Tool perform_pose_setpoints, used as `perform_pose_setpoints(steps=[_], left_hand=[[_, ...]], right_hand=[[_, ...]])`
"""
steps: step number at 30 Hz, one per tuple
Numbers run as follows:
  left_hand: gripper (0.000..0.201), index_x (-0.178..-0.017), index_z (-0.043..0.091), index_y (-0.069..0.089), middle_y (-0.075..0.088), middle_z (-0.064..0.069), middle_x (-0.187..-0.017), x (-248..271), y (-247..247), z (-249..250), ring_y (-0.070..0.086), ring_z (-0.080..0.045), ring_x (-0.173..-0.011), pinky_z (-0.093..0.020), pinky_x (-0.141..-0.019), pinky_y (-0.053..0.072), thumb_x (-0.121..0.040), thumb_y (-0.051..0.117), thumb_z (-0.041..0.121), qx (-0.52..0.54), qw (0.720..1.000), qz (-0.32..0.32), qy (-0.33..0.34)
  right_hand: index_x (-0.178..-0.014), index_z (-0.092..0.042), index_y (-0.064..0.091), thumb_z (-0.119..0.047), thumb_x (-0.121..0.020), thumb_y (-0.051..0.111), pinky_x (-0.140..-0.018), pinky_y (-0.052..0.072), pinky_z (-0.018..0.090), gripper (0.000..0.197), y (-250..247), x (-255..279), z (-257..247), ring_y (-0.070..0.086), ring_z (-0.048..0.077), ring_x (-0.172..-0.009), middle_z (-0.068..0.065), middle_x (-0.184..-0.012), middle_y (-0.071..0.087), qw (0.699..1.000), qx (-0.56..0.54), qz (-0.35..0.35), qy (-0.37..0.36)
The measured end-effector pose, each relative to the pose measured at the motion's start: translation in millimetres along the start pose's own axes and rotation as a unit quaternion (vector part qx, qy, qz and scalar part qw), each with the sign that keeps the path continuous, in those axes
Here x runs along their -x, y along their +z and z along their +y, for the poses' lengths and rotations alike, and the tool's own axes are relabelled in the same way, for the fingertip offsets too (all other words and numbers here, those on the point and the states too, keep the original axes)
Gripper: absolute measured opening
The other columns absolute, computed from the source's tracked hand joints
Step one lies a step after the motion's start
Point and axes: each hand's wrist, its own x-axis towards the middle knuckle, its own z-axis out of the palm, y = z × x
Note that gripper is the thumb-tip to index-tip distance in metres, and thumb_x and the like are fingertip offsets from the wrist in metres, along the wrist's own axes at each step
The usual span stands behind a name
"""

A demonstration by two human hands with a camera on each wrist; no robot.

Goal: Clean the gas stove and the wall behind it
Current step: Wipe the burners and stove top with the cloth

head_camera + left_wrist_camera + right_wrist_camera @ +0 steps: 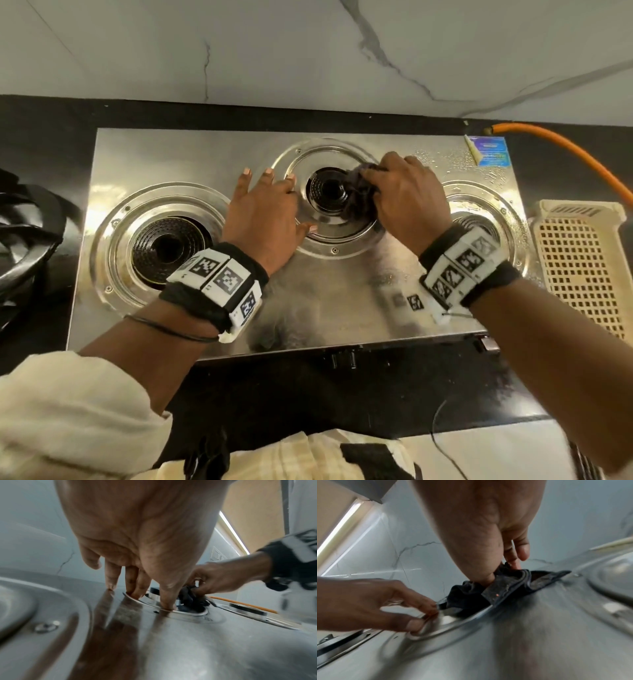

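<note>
Right hand (407, 198) pinches a bunched dark cloth (363, 192) & pushes it into the middle burner (329, 192) well, prob. to scrub the ring. Left hand (263, 212), fingers spread flat on that burner's left rim, likely braces the gas stove (308, 301) vs sliding. Water drops right of the burner; wall (274, 51) behind it untouched, I'd say.

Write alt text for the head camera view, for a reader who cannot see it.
A right hand wipes the middle burner of a steel gas stove with a dark cloth, while the left hand presses flat beside it. A marble wall stands behind.
</note>
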Motion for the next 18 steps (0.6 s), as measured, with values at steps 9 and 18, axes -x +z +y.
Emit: perform_pose_setpoints(steps=[9, 18], left_hand=[[0.052, -0.136, 0.027, 0.064, 0.055, 0.006, -0.152, 0.8, 0.1, 1.2, 0.036, -0.026, -0.152, -0.055, -0.128, 0.014, -0.094, 0.065, 0.057, 0.038, 0.999, 0.013, -0.006], [0.059, -0.144, 0.029, 0.057, 0.056, 0.011, -0.150, 7.4, 3.2, 2.5, 0.037, -0.026, -0.151, -0.060, -0.126, 0.015, -0.095, 0.058, 0.062, 0.012, 1.000, 0.009, -0.002]], right_hand=[[-0.129, -0.035, 0.068, -0.028, -0.096, 0.071, -0.090, 0.055, 0.047, 0.034, -23.1, -86.8, -19.9, 0.060, 0.025, -0.104, 0.001, -0.114, 0.064, 0.976, 0.018, -0.082, -0.201], [-0.137, -0.043, 0.064, -0.022, -0.099, 0.059, -0.081, 0.054, 0.045, 0.043, -34.5, -108.1, -28.1, 0.059, 0.025, -0.102, -0.002, -0.112, 0.061, 0.948, 0.054, -0.131, -0.285]])
